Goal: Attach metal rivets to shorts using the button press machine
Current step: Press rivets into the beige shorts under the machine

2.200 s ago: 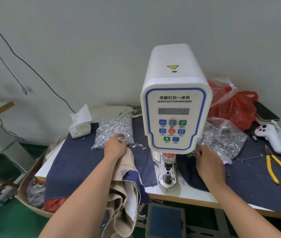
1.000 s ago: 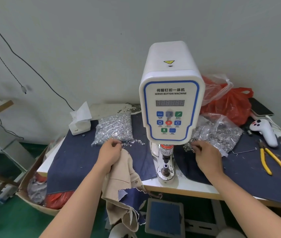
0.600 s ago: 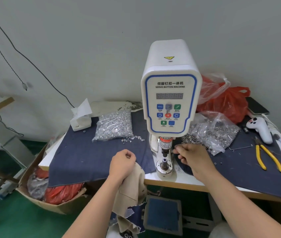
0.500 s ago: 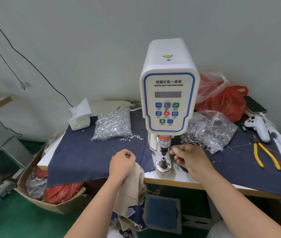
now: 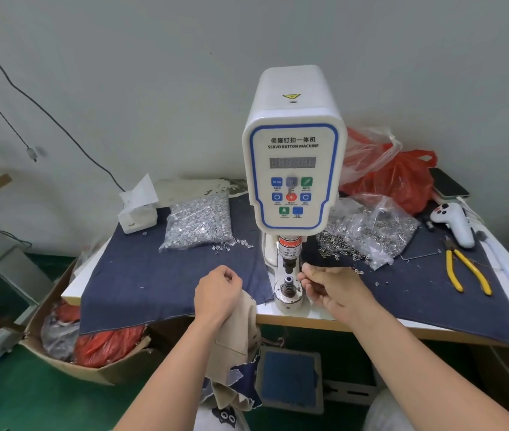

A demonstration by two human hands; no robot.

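Note:
The white servo button machine (image 5: pixel 292 169) stands at the middle of the table, its lower die (image 5: pixel 288 283) at the front edge. My left hand (image 5: pixel 217 292) grips the beige shorts (image 5: pixel 237 337) just left of the die; they hang over the table edge. My right hand (image 5: pixel 334 287) is right of the die, fingertips pinched together beside it as if on a small rivet, which is too small to make out. One clear bag of silver rivets (image 5: pixel 198 222) lies left of the machine and a second rivet bag (image 5: pixel 371 231) lies right.
Blue denim cloth (image 5: pixel 153 275) covers the table. Yellow pliers (image 5: pixel 464 272), a white handheld device (image 5: pixel 454 222), a phone (image 5: pixel 447 183) and a red plastic bag (image 5: pixel 402 178) lie at the right. A tissue box (image 5: pixel 137 213) is back left. A foot pedal (image 5: pixel 289 377) and cardboard box (image 5: pixel 91 362) sit below.
Both hands left the rivet bags and came back toward me. The right hand moved left to the die with pinched fingers. The left hand pulled the shorts back to the table edge.

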